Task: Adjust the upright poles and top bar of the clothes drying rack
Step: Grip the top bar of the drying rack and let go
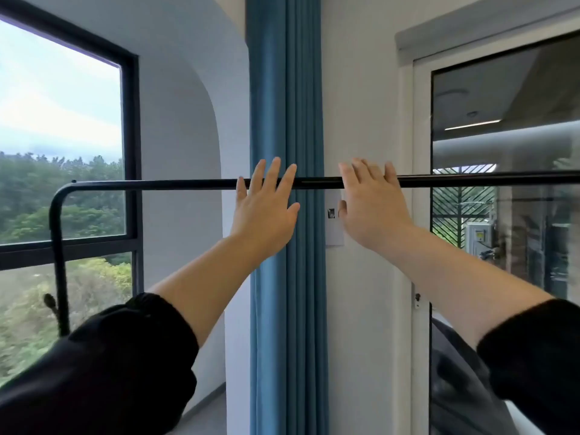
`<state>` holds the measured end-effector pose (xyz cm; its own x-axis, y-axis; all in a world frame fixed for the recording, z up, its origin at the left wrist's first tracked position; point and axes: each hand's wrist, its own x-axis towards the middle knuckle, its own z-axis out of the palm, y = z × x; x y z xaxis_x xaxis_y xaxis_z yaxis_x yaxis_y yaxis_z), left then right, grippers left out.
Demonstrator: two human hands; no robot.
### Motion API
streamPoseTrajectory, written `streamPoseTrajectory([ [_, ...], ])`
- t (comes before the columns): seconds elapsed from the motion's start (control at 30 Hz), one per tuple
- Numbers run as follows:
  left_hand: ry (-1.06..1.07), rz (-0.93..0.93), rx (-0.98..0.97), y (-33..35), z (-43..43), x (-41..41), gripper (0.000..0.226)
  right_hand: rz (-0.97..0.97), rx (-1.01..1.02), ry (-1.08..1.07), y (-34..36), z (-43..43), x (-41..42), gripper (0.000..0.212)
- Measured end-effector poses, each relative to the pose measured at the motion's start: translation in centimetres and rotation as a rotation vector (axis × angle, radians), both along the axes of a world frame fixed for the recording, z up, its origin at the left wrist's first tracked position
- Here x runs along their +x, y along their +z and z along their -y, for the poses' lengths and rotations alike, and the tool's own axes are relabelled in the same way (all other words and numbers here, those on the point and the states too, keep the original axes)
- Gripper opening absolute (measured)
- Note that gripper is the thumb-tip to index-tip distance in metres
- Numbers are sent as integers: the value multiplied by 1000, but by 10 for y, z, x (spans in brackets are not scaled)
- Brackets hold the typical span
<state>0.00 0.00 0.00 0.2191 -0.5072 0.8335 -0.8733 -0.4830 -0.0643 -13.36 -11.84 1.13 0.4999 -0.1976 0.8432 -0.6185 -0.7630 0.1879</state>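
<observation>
**Both palms flat at the rail**

Across the whole view, the black metal top bar [157, 184] runs level, bending down into the black upright pole [61, 262] at left. Left hand [265, 205] and right hand [373, 205] lie unclenched, fingers spread, over it mid-span. No writing legible.

A black metal top bar [175, 184] runs level across the frame at hand height, curving down at its left end into an upright pole [61, 262] beside the window.

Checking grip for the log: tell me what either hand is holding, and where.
Nothing is gripped. The left hand and right hand are open, fingers spread, in front of the middle of the rack's black top bar.
</observation>
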Motion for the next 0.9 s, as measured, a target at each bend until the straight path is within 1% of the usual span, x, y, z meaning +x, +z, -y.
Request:
streamPoseTrajectory([
  [0.1,11,36,27,14,22,15,55,42,-125,31,7,19,9,33],
  [0.13,-13,30,39,19,28,21,52,53,-154,41,9,23,10,32],
  [0.2,-58,60,44,25,38,30,39,39,-178,53,16,35,14,39],
  [0.27,-86,119,40,33,39,36,27,27,-197,20,21,43,14,47],
  [0.37,-58,229,100,41,40,46,26,49,-267,-5,22,56,24,54],
  [0.4,-53,258,107,44,40,50,27,73,-319,0,24,58,29,57],
  [0.5,-6,303,136,48,38,61,29,175,-384,20,30,57,43,60],
  [0.63,68,330,185,53,29,74,33,224,-486,84,35,57,64,61],
  [0.77,91,327,213,57,22,82,35,264,-550,72,38,54,75,60],
  [0.9,103,315,245,62,10,92,36,262,-553,104,40,45,86,59],
])
